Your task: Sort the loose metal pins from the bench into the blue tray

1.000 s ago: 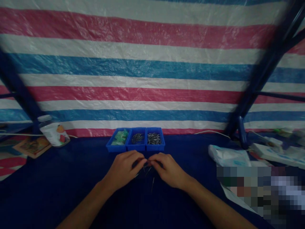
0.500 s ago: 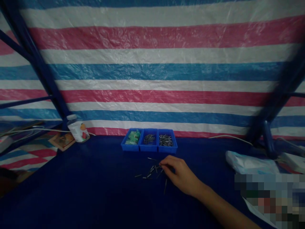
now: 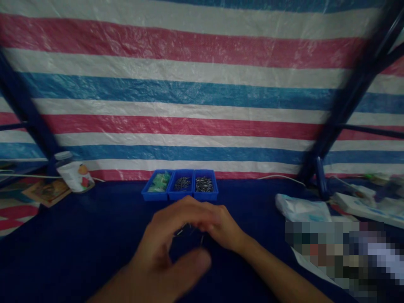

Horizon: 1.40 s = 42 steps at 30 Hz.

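Note:
My left hand [image 3: 158, 248] reaches in from the bottom, blurred, with its thumb well apart from its arched fingers. Nothing shows in its grasp. Behind its fingertips is my right hand [image 3: 225, 229], fingers curled down and drawn together. Its fingertips are mostly covered by my left hand, so what they hold cannot be made out. Between the hands, a few thin dark metal pins [image 3: 179, 231] lie on the dark blue table [image 3: 104, 235]. The other loose pins are hidden behind my left hand.
Three joined blue bins stand at the back: one with green plastic packets [image 3: 160, 182], two with metal pins [image 3: 204, 184]. A white-labelled jar [image 3: 75, 173] stands back left by a picture card [image 3: 47, 191]. A plastic bag [image 3: 301, 207] lies right, near a blurred-out patch.
My left hand has come into view from below and now overlaps my right hand's fingertips. My right hand stays over the pins. The view has turned slightly right.

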Available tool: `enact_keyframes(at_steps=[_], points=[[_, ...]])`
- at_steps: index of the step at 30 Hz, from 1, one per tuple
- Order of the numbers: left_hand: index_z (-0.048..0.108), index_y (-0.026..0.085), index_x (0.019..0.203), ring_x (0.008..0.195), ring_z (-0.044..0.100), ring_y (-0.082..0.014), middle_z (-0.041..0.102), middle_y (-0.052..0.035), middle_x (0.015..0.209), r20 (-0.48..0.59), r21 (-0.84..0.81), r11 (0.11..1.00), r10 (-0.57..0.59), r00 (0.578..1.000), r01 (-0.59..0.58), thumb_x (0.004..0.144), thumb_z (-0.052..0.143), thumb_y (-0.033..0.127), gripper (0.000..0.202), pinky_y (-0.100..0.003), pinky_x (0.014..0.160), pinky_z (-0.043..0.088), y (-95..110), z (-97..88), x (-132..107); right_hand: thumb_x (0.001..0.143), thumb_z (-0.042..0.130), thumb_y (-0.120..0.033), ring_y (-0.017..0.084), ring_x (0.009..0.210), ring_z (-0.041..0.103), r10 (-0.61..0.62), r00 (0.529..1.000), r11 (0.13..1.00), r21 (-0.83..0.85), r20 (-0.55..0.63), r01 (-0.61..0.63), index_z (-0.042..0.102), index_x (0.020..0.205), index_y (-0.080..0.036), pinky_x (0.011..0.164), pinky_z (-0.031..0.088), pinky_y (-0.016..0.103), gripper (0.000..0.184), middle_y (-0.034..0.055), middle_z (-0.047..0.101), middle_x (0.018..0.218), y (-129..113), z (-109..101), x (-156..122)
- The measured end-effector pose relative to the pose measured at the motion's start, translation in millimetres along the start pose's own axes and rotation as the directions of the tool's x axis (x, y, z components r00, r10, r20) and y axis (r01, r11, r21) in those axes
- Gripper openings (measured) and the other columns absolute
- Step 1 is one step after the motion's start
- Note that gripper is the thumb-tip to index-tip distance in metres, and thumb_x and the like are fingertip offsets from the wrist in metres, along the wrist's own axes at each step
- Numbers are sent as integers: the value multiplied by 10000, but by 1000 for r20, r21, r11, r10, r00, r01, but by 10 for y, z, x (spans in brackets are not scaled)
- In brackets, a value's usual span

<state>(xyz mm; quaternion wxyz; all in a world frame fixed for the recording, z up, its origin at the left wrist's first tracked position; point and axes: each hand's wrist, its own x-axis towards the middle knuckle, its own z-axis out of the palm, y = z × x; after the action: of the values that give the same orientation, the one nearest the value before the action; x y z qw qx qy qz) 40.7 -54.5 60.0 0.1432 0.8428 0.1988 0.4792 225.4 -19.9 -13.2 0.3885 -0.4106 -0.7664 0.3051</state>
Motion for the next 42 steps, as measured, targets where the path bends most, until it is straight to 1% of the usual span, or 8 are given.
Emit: enact_keyframes(at_steps=[5,10,18,25,32,35,39,42], points=[[673,201,1017,812,661,-125,698,-26,884,-82,245,969,45,996,-24,950,559,144,144,-255,739,522,-641,-102,-73,865,633,-371,177,810,703,142,987,919,381,-74,-104,694,1009,-217,788,539,350,219,37,756,917,73,31,73],[594,177,695,591,564,-98,586,23,639,114,380,923,-109,987,58,990,510,271,321,-241,600,428,-1054,-57,-330,739,747,-536,152,714,671,265,958,800,578,-106,-157,689,839,-202,731,513,323,353,18,730,767,62,-61,118],[510,180,649,581,510,-91,528,32,642,209,414,892,-286,935,181,1007,445,345,399,-248,599,370,-980,-25,-314,802,650,-608,100,502,502,421,887,745,630,-189,-219,495,581,-206,571,376,271,485,-52,490,509,81,-129,121],[568,189,721,666,561,-110,584,17,727,291,406,888,-352,890,218,1009,438,348,354,-260,654,401,-870,12,-304,713,756,-551,98,565,552,425,883,734,648,-201,-205,609,777,-194,591,389,267,392,-31,610,717,59,-174,116],[640,222,904,819,620,-148,657,-1,886,367,439,876,-378,850,200,984,485,302,192,-284,743,449,-803,54,-300,702,731,-550,91,466,436,536,835,633,713,-122,-302,475,535,-203,519,323,274,463,-54,429,479,138,-167,119],[647,231,958,886,634,-173,672,-9,923,388,464,860,-412,824,211,976,495,319,177,-312,803,465,-818,31,-308,730,691,-559,103,482,504,564,817,615,721,-119,-319,567,683,-190,514,336,268,391,-26,548,586,184,-134,127],[657,254,1036,983,634,-204,677,-24,1024,409,499,828,-487,771,258,952,502,321,188,-353,885,471,-854,-70,-317,831,568,-549,115,516,552,513,842,752,560,-166,-348,615,937,-216,516,354,270,353,-2,634,776,181,-142,117],[649,270,1116,1091,611,-236,661,-38,1137,412,497,802,-555,722,333,895,563,331,244,-387,957,458,-865,-188,-315,807,658,-386,132,653,571,263,964,947,199,-31,-252,681,865,-214,626,424,287,183,13,637,809,110,-209,61]])
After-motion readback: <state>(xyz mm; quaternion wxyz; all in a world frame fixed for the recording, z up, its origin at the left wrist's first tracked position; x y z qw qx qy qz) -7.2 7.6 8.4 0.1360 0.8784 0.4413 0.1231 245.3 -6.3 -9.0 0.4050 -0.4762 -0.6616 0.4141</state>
